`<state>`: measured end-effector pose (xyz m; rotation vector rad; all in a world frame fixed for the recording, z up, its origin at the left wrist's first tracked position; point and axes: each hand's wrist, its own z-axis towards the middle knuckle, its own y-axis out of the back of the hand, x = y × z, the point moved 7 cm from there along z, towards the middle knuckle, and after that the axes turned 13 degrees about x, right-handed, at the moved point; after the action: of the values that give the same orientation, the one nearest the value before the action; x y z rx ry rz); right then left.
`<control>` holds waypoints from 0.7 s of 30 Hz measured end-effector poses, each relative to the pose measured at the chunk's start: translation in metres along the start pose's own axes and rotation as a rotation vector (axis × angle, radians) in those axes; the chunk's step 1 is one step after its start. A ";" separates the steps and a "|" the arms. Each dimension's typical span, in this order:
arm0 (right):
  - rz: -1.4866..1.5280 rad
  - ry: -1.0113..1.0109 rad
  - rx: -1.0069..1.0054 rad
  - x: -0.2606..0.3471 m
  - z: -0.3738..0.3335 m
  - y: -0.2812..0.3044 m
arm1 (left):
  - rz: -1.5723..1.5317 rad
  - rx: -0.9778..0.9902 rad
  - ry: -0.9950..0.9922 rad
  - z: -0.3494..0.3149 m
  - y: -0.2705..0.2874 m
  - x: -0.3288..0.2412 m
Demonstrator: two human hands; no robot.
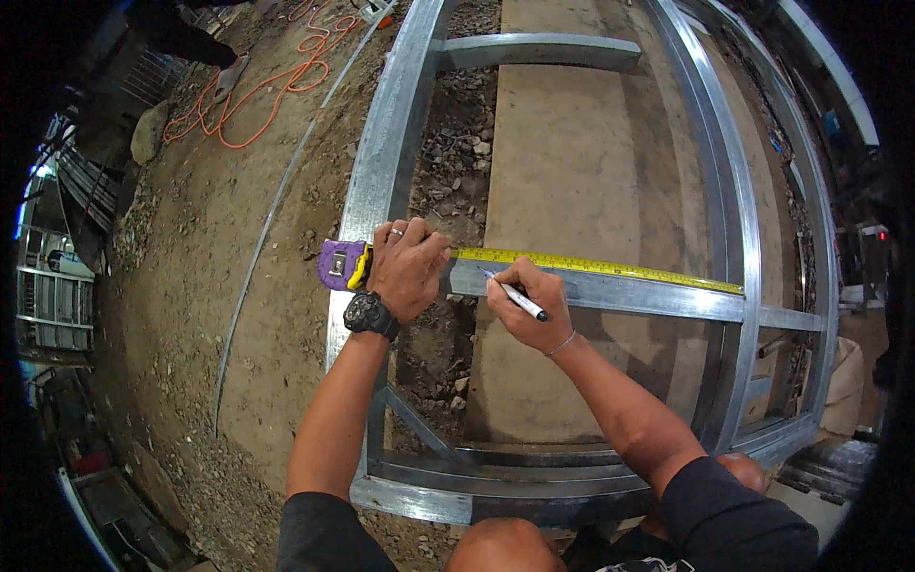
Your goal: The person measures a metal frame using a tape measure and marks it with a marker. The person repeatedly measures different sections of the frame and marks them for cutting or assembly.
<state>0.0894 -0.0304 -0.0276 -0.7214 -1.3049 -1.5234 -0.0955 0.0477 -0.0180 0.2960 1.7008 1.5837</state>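
Observation:
A yellow tape measure blade (596,268) is pulled out along a metal crossbar (658,297) of a steel tube frame. Its purple case (338,265) sits at the left side tube. My left hand (408,267), with a ring and a black watch, is closed over the blade beside the case, pressing it against the frame. In my right hand (536,307) is a white marker pen (520,301) with a black end. Its tip points at the crossbar, just below the blade; whether it touches the metal I cannot tell.
The frame's left side tube (374,172) runs away from me, with another crossbar (543,50) farther off. Stony dirt ground (210,219) lies at left, with an orange cable (250,119) and a thin metal strip (276,200). Another person's foot (231,78) is at the far left.

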 end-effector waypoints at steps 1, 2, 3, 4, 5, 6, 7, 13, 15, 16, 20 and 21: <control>-0.007 0.003 0.000 0.000 0.000 0.000 | 0.000 0.006 0.003 0.000 -0.001 0.001; -0.017 0.007 0.000 0.001 0.000 0.001 | -0.001 0.012 0.006 0.000 -0.001 0.001; -0.027 0.011 0.000 0.001 0.000 0.001 | -0.005 0.007 0.000 0.000 -0.001 0.001; -0.018 0.003 0.004 0.001 0.000 0.001 | -0.009 0.002 -0.006 0.000 -0.001 0.001; -0.009 -0.005 0.008 0.000 -0.001 0.001 | -0.013 -0.003 -0.012 0.000 0.000 0.001; 0.000 -0.012 0.012 0.000 -0.001 0.001 | -0.011 -0.004 -0.010 -0.001 0.000 0.001; 0.048 -0.052 -0.007 -0.002 -0.002 0.002 | -0.009 -0.006 -0.007 -0.001 0.000 0.001; 0.105 -0.102 -0.035 -0.002 0.000 -0.006 | 0.017 -0.014 0.001 -0.001 0.000 0.001; 0.069 -0.051 -0.018 0.001 0.006 -0.013 | 0.009 -0.021 -0.001 -0.001 0.001 0.000; 0.056 -0.039 -0.018 0.001 0.007 -0.014 | -0.006 -0.028 -0.005 -0.001 0.002 0.000; 0.030 -0.011 -0.011 0.005 0.009 -0.018 | 0.000 -0.033 -0.010 -0.001 0.002 -0.001; 0.028 -0.007 -0.009 0.006 0.010 -0.018 | 0.004 -0.030 -0.003 -0.001 0.002 -0.001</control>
<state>0.0691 -0.0235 -0.0262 -0.7481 -1.2888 -1.5066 -0.0962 0.0470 -0.0161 0.2866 1.6736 1.6092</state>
